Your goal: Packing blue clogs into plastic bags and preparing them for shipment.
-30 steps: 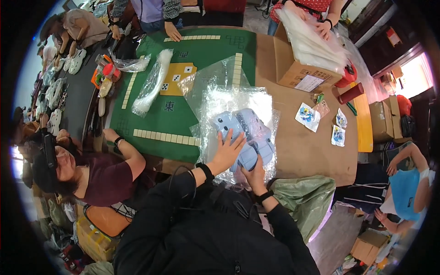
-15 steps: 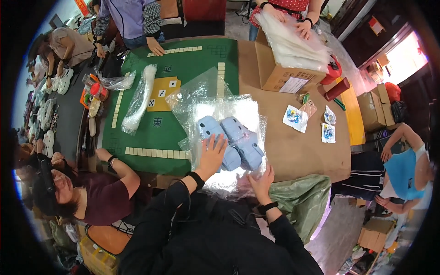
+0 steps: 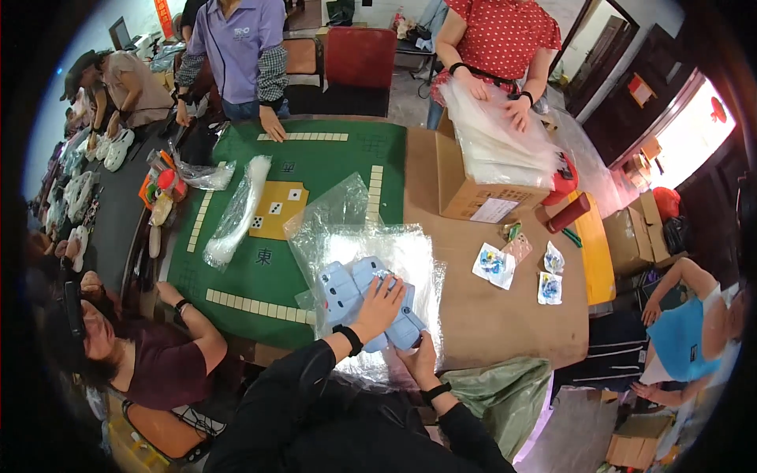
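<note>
— Where are the blue shoes (image 3: 347, 288)?

— They lie on a clear plastic bag (image 3: 410, 260) at the near edge of the desk (image 3: 505, 323), right in front of the person.

— What do the hands do?

— The left hand (image 3: 382, 303) lies flat on top of the shoes, fingers spread. Its grip is not closed. The right hand (image 3: 418, 361) is at the near end of the shoes, just under them. Its fingers curl on that end.

— What is close by?

— A green game mat (image 3: 260, 260) with rows of pale tiles is just to the left. Small packets (image 3: 495, 265) lie to the right. A brown box (image 3: 481, 197) stands farther back, and another person holds a stack of clear bags (image 3: 493, 138) over it.
</note>
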A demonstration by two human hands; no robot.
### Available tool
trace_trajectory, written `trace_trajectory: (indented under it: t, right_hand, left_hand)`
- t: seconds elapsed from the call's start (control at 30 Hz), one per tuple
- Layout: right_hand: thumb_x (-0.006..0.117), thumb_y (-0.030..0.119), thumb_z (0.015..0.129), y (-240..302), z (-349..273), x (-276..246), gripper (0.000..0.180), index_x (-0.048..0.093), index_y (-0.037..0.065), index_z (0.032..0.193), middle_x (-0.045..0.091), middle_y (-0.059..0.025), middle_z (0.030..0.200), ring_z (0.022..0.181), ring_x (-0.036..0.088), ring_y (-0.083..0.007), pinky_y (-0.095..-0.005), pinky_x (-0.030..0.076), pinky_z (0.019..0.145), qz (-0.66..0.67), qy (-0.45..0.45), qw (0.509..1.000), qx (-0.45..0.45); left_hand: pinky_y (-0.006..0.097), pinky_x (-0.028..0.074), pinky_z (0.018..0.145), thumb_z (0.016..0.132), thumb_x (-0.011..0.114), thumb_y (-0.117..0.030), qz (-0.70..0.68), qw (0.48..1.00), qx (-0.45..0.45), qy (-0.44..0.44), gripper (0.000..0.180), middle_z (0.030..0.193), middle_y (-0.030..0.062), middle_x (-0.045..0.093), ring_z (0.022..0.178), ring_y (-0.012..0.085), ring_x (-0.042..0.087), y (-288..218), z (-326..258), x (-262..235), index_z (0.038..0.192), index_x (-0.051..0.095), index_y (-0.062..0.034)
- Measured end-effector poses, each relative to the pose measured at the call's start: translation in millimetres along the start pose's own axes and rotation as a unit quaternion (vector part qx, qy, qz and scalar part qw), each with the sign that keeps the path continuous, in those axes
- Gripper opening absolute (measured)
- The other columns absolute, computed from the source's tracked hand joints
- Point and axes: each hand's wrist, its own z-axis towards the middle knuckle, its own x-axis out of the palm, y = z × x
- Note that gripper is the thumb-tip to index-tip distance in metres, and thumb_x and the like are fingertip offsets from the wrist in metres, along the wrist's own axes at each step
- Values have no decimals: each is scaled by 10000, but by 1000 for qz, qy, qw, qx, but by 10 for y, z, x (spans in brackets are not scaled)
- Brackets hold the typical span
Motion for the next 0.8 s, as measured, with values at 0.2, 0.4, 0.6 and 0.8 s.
trace_trajectory:
  t: [0.2,0.4,0.6,0.8]
  right_hand:
    - [817,217,612,80,62,77,636,452,-54,1058,551,-171,865,733,573,-269,-350,474,646,17,20,1000,5]
    - [816,251,607,73,-46,133,627,448,-31,1030,537,-149,811,729,562,-290,-368,467,640,-12,33,999,-5]
    - [805,326,615,-74,-94,164,678,434,-29,1057,536,-175,875,766,554,-343,-388,466,653,-79,11,994,-79]
    - [783,255,613,25,-68,105,669,421,-13,1107,539,-190,934,872,552,-350,-394,475,698,-92,50,993,-60]
  left_hand:
    - [541,199,1055,811,476,-106,-46,999,-9,-15,443,1308,143,438,1253,354,347,-38,-49,41,1243,466,-8]
    - [503,260,1035,781,505,-101,-47,998,-15,-33,395,1266,131,483,1211,318,400,174,123,-22,1165,531,-11]
    - [445,313,1009,789,508,-95,-53,995,-1,-80,272,1079,85,620,1094,253,514,193,256,36,1029,625,-41]
    - [454,323,985,786,527,-125,-83,995,-33,-36,277,1071,84,635,1055,253,549,142,324,72,1029,635,-46]
